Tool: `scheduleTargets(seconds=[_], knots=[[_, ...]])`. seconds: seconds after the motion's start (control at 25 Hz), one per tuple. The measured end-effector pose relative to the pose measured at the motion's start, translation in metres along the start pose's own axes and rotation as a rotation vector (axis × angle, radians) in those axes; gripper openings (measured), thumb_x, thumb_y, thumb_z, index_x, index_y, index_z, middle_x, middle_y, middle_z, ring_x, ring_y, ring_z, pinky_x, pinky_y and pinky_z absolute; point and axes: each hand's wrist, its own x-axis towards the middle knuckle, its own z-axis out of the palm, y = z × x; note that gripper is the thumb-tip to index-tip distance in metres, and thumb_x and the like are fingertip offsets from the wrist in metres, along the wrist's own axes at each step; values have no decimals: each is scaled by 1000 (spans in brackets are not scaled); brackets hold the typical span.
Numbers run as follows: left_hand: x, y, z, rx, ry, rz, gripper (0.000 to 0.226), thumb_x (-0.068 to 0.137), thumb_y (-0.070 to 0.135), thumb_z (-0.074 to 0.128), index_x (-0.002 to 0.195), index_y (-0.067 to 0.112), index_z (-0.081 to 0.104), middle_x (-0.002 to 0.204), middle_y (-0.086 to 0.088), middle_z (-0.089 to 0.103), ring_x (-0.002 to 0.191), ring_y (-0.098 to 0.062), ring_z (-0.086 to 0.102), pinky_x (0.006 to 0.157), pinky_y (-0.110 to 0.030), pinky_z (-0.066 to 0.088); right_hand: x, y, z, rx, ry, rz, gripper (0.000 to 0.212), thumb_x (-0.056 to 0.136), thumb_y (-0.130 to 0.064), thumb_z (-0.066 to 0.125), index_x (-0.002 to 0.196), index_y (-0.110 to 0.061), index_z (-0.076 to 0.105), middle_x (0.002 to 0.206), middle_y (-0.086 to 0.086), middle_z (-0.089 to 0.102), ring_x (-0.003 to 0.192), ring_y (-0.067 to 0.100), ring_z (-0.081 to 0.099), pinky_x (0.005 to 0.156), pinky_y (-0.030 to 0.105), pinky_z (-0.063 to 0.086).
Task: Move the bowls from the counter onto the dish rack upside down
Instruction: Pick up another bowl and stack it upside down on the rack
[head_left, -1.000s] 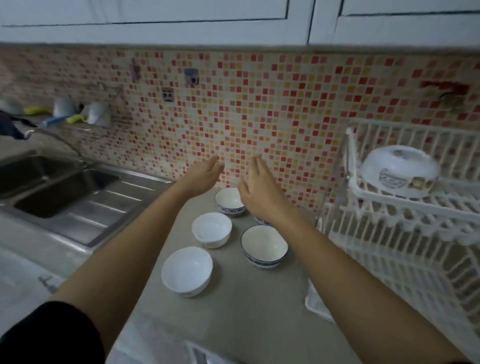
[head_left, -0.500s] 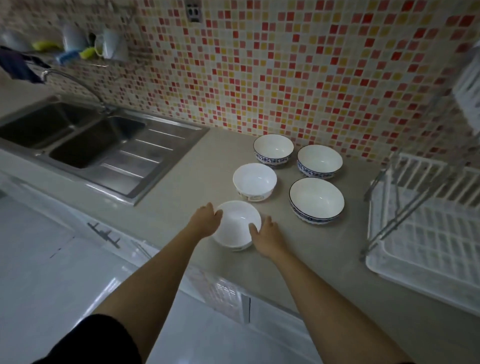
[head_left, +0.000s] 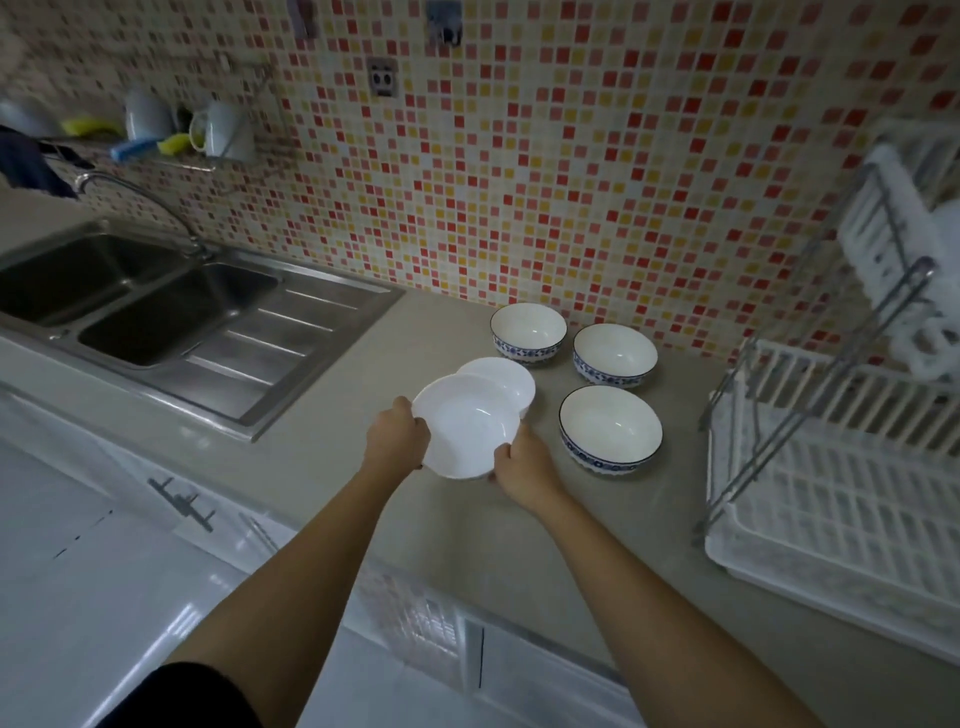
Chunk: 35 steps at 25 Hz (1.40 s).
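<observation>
Both hands, left hand (head_left: 397, 440) and right hand (head_left: 522, 465), grasp the plain white bowl (head_left: 466, 426) by its rim. It is upright, above the tabletop (head_left: 332, 447) near the front edge.

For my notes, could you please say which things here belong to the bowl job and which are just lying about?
Job: held white bowl, second white bowl, three blue-patterned bowls, dish rack, left hand, right hand.
Lying about: sink, faucet, mugs, sponges.

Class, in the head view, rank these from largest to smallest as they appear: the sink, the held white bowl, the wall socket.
1. sink
2. held white bowl, gripped by left hand and right hand; raised nearer the camera, which enlarges it
3. wall socket
</observation>
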Motion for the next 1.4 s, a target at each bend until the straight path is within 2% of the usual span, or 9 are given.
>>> scheduleTargets(seconds=[0.32,0.44,0.6,0.72,0.92,1.04,1.12,1.28,1.4], knots=[[-34,163,-83,-300,375,325,8,96,21,42,99,14,45,92,-6,55,79,-18,53,63,-30,48,-45,-90,-155,-18,389,-326,47,96,-19,41,141,-13,28,132,8,49,106,23,56,86,35,53],[-55,227,-97,-411,415,534,12,96,22,40,101,14,48,92,-5,56,72,-14,52,55,-21,43,-79,-106,-231,38,504,-390,45,91,-16,49,132,-16,29,115,1,48,84,12,54,64,28,54],[-104,307,-99,-581,363,847,3,98,24,40,99,22,42,86,6,53,77,-16,59,54,-25,53,-123,-104,-334,174,552,-432,40,92,-13,48,123,-26,27,117,0,45,100,23,56,80,48,58],[-132,347,-87,-657,216,986,4,96,24,47,96,22,43,86,15,51,82,-13,62,63,-35,61,-143,-80,-387,95,638,-449,50,94,-9,40,139,-30,31,115,-4,48,109,24,52,88,46,55],[-146,399,-70,-865,-597,992,35,84,5,52,115,20,51,115,4,61,96,-8,67,76,-21,54,-160,-27,-446,-184,890,-742,42,96,-26,40,137,-24,36,110,-9,58,93,15,59,70,19,49],[-152,419,-58,-435,-500,1198,83,73,57,63,144,33,26,131,14,52,110,-5,59,88,-29,53,-162,-5,-467,-467,914,-820,47,86,-30,42,132,-25,36,125,12,57,94,22,60,71,13,43],[-157,426,-53,-296,-387,1243,99,65,64,67,147,34,19,124,15,54,104,-3,61,81,-24,55,-160,0,-476,-600,962,-861,49,86,-22,48,132,-23,33,131,11,52,103,12,53,77,14,44],[-157,448,-42,-291,-265,1277,91,72,48,73,146,25,26,124,9,52,100,-2,57,77,-16,51,-164,11,-497,-446,564,-694,86,80,-13,69,139,-47,16,145,-16,24,129,3,31,103,27,36],[-140,458,-27,-158,-147,1264,103,63,60,73,147,24,25,142,2,44,123,-17,49,101,-40,47,-158,13,-504,-159,331,-468,103,71,-43,77,146,-45,7,157,-15,11,141,11,24,113,39,32]])
